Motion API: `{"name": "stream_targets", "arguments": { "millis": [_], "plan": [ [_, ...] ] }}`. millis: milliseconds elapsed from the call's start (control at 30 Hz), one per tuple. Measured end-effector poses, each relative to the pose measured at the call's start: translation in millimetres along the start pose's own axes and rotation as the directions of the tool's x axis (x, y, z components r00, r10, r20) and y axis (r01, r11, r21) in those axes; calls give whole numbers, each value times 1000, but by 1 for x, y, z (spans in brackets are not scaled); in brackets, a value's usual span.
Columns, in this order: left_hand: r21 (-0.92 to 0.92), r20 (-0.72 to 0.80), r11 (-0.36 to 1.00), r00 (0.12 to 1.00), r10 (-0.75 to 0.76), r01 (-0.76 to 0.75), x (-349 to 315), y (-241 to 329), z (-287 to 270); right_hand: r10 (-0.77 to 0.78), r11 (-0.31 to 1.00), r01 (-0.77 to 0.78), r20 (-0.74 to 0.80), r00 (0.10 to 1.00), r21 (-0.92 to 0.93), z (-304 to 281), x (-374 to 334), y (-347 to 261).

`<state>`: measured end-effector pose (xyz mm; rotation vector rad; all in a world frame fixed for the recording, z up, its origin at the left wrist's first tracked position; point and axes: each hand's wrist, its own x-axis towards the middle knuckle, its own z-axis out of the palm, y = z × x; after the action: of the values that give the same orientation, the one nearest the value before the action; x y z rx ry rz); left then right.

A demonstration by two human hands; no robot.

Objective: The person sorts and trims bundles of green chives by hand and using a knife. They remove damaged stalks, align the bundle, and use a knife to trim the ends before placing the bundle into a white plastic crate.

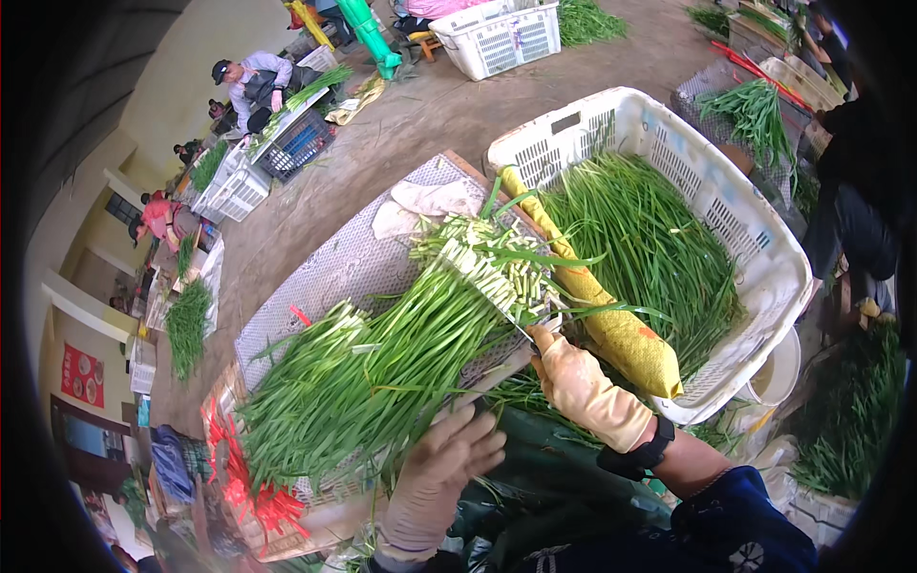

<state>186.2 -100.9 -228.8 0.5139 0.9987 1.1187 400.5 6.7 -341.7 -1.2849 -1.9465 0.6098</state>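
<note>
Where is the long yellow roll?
In the head view, the long yellow roll lies right of centre, along the left side of the big white basket, with its lower end near the gloved right hand.

Your surface [310, 272] fills the left centre of the frame, the leafy bundle [373, 372] lying across it, leaf tips toward the lower left, stalk ends toward the upper right. A cloth [435, 198] lies just above those ends. To their right, a sack [611, 329] runs along the left side of the basket [707, 186], which holds more greens [650, 258]. Ribbons [258, 477] lie at the surface's lower-left edge. A crate [497, 43] stands at top centre.
</note>
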Motion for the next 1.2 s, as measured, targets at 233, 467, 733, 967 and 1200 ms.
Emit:
{"name": "stream_targets", "arguments": {
  "millis": [233,467,733,967,1200],
  "plan": [
    [899,437,-359,593,677,-252,147,29,32,125,983,-134,85,989,121,-37,15,-12],
    [890,-91,-417,970,227,181,208,39,18,47,992,-32,-121,991,126,-54,14,-24],
    [893,-184,-383,968,169,237,211,47,32,16,993,-12,37,999,-118,-55,20,-21],
    [891,-199,-389,971,130,235,210,49,31,13,988,3,103,995,-156,-56,22,-16],
    [885,-174,-418,978,119,208,218,48,23,275,949,-308,305,912,66,-63,31,-15]
  ]
}}
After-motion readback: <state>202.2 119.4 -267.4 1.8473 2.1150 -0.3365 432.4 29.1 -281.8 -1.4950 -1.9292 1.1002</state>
